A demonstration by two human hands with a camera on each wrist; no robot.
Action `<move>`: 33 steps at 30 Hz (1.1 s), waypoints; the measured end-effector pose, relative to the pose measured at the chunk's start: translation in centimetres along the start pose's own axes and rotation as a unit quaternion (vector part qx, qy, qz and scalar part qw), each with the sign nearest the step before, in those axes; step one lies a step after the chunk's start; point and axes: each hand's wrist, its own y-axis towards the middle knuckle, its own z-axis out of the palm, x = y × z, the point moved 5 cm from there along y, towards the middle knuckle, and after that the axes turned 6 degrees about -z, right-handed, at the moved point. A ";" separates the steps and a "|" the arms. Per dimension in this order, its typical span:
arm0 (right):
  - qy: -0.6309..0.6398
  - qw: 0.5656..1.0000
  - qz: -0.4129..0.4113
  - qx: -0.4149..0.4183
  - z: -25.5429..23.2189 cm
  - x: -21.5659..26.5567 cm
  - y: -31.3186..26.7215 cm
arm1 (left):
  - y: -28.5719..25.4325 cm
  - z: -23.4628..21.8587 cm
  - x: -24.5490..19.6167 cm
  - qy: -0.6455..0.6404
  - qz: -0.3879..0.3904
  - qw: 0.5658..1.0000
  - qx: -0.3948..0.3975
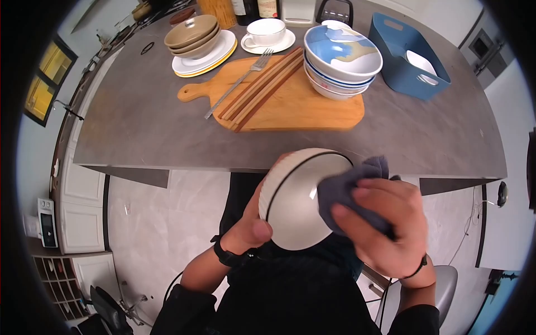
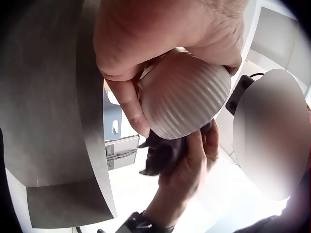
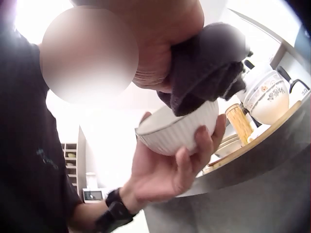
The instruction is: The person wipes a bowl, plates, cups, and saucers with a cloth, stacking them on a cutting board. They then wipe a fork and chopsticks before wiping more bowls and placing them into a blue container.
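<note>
A white bowl with a dark rim line and ribbed outer wall [image 1: 296, 206] is tilted in front of the body, off the counter's edge. The left hand [image 1: 248, 226] grips it from the left side, thumb at the rim; in the right wrist view the left hand's fingers [image 3: 170, 170] spread under the ribbed bowl [image 3: 180, 131]. Bunched in the right hand [image 1: 391, 229], a dark grey cloth [image 1: 340, 198] touches the bowl's right inner side. In the left wrist view the cloth [image 2: 165, 155] shows below the bowl [image 2: 187, 94], partly hidden.
On the grey counter [image 1: 167, 139] lies a wooden board [image 1: 290, 114] bearing chopsticks [image 1: 262, 92], a fork [image 1: 240, 81] and stacked bowls [image 1: 343, 53]. Around it stand brown bowls on plates [image 1: 192, 33], a cup on a saucer [image 1: 265, 33] and a blue basket [image 1: 410, 81].
</note>
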 end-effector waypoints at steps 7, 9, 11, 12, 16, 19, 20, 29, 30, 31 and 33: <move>-0.107 0.994 0.010 0.027 4.8 -0.3 -0.5 | 1.4 -0.1 0.8 0.119 0.151 0.981 0.025; 0.036 0.994 0.092 0.048 5.0 -1.0 -0.5 | 1.4 -0.2 0.7 0.113 0.156 0.981 0.012; 0.130 0.979 0.130 0.087 5.1 -1.6 -0.8 | 1.5 -0.7 0.9 0.139 0.139 0.980 0.028; 0.224 0.952 0.165 0.126 5.4 -1.9 -1.1 | 1.7 -1.3 1.3 0.165 0.131 0.977 0.031; 0.527 0.821 0.217 0.033 3.7 -3.5 -2.0 | 1.0 -2.3 1.6 0.069 0.047 0.996 0.018; 0.255 0.933 0.174 -0.187 -0.3 -3.5 -2.4 | 0.6 -2.9 1.8 0.047 0.017 0.999 0.020; 0.142 0.969 0.108 -0.171 -0.9 -3.1 -2.1 | 0.4 -2.5 2.0 0.026 0.000 1.000 0.014; -0.120 0.989 -0.023 0.077 4.9 -1.1 -1.3 | 1.2 -1.3 1.4 0.119 0.136 0.983 0.014; -0.032 0.995 0.031 0.090 4.8 -1.1 -1.5 | 1.1 -1.2 1.0 0.157 0.169 0.973 0.018; 0.054 0.990 0.085 0.103 4.6 -1.2 -1.6 | 1.0 -1.1 0.6 0.194 0.202 0.960 0.023; 0.117 0.978 0.129 0.118 4.3 -1.3 -1.7 | 0.9 -1.2 0.2 0.245 0.243 0.938 0.032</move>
